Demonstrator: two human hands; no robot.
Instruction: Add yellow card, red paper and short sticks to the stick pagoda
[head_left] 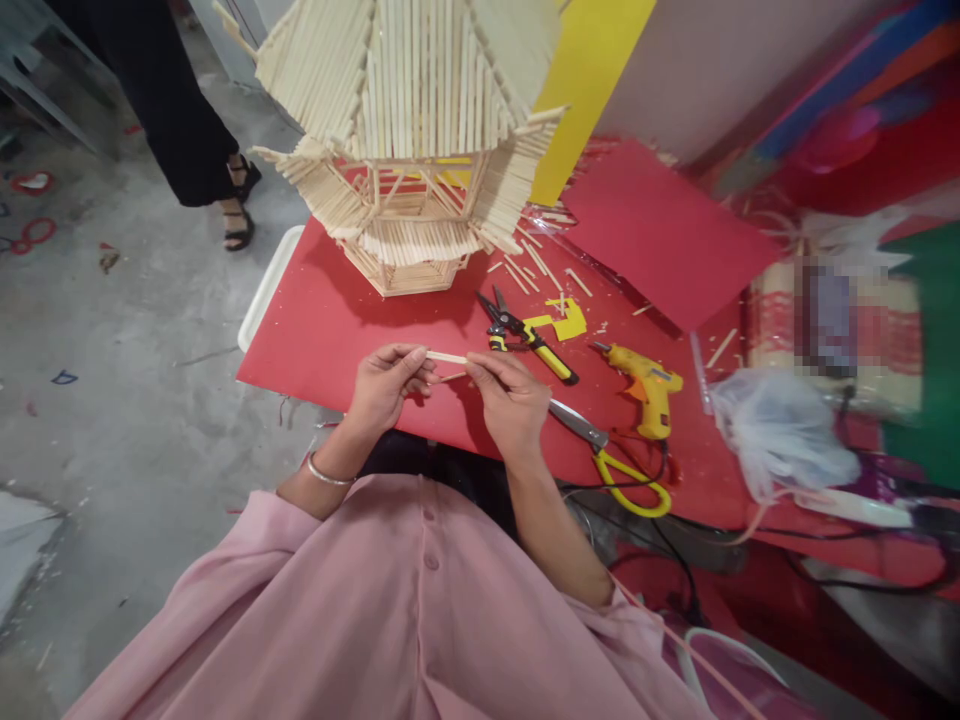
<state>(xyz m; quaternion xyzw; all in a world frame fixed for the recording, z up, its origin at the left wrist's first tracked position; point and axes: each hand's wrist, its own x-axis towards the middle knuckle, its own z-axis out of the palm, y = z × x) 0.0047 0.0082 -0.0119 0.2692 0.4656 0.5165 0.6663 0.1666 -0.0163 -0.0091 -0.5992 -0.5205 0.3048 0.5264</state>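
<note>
Between both hands a short pale wooden stick [447,357] is held level over the front of the red-covered table [315,340]. My left hand [386,388] pinches its left end, and my right hand [510,400] grips the other end. A second thin stick shows just below, near the right fingers; which hand bears it I cannot tell. Beyond the hands stands a tiered pagoda model [420,150] built of wooden sticks. Black-and-yellow pliers [536,340] lie right of my right hand, with yellow-handled scissors [600,445] nearer to me.
A yellow glue gun [645,385] with its cord lies on the right. Loose sticks [529,265] and yellow scraps [566,318] are scattered behind the pliers. Red card [667,230] and a plastic bag [784,430] are farther right. Another person's legs [169,100] stand at upper left.
</note>
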